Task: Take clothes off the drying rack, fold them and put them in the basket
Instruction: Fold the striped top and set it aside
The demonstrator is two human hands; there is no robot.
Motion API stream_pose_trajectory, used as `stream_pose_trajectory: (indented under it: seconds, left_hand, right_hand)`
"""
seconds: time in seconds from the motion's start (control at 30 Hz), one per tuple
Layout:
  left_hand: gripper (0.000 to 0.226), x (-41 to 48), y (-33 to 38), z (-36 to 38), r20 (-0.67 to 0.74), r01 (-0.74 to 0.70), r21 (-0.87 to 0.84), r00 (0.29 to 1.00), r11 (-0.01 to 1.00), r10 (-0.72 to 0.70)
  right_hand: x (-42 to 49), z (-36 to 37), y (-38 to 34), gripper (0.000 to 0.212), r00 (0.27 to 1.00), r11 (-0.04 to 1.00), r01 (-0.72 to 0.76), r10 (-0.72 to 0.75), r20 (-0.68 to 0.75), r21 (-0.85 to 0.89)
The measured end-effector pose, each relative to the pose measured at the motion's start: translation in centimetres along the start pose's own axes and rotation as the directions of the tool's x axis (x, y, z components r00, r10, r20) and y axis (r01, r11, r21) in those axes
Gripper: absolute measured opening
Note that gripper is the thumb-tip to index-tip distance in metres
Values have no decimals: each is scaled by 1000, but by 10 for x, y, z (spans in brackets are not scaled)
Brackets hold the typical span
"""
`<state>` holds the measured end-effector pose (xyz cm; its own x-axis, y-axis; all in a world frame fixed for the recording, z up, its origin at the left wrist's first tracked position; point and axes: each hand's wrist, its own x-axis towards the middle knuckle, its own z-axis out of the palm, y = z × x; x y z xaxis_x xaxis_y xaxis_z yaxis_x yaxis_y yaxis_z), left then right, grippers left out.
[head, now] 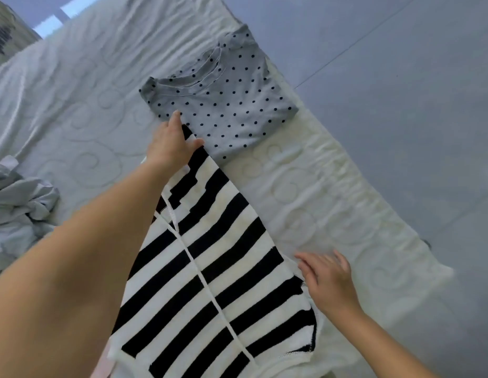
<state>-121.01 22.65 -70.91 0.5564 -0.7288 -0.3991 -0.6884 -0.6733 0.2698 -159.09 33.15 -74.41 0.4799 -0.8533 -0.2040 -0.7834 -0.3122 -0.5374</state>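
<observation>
Two spread hands, left hand (172,143) and right hand (327,279), flatten the black-and-white striped knit top (223,255), evidently for folding. Folded grey dotted shirt (229,105): one o'clock.

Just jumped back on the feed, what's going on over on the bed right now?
A person is folding a black-and-white striped top spread on the bed. The left hand rests flat on its far end; the right hand, fingers straight, is at its right edge. Beyond it a grey polka-dot shirt lies already folded. A crumpled heap of pale clothes sits to the left. No basket in view.
</observation>
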Motion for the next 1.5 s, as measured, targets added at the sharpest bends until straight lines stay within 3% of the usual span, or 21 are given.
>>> stream_pose_trajectory:
  seconds: [0.17,0.3,0.4,0.5,0.6,0.7,1.0,1.17,1.27,1.37,1.5]
  left_hand:
    - [47,-11,-5,-4,-181,-22,-34,983,999,15]
    - [48,-18,-20,-15,-155,-3,-2,988,1000,2]
    - [53,-18,-29,-23,-112,-4,-50,994,999,-2]
    - [47,-18,-33,-26,-71,-21,-58,997,998,17]
    - [39,-17,-38,-30,-28,-25,3,999,1000,25]
    - [41,-15,-52,-37,-11,-22,91,1000,996,23]
    - [44,-17,-66,-38,-63,3,151,998,989,7]
    - [46,-18,-59,-35,-71,-16,161,997,987,27]
    - [47,-19,-57,-37,-77,-18,154,997,988,30]
    - [47,-20,-58,-39,-70,-16,137,997,990,26]
    - [42,-22,-58,-41,-43,-53,76,997,996,57]
  right_hand:
    - [-3,10,-16,29,996,991,-87,85,25,105]
    - [-4,14,-26,40,987,980,-159,155,41,123]
    - [3,14,-39,27,979,969,-199,190,73,146]
    - [11,12,-54,28,967,950,-220,183,176,223]
    - [17,11,-66,33,900,890,-331,197,389,315]
    - [16,13,-68,36,841,890,-392,243,483,234]
    - [5,-6,-61,32,858,968,-246,191,476,56]
    - [25,3,-78,33,934,940,-215,118,336,266]
    - [51,9,-104,33,907,892,-242,68,416,382]
    - [68,15,-119,51,856,845,-322,67,513,426]
    - [71,12,-111,55,910,771,-344,134,392,535]
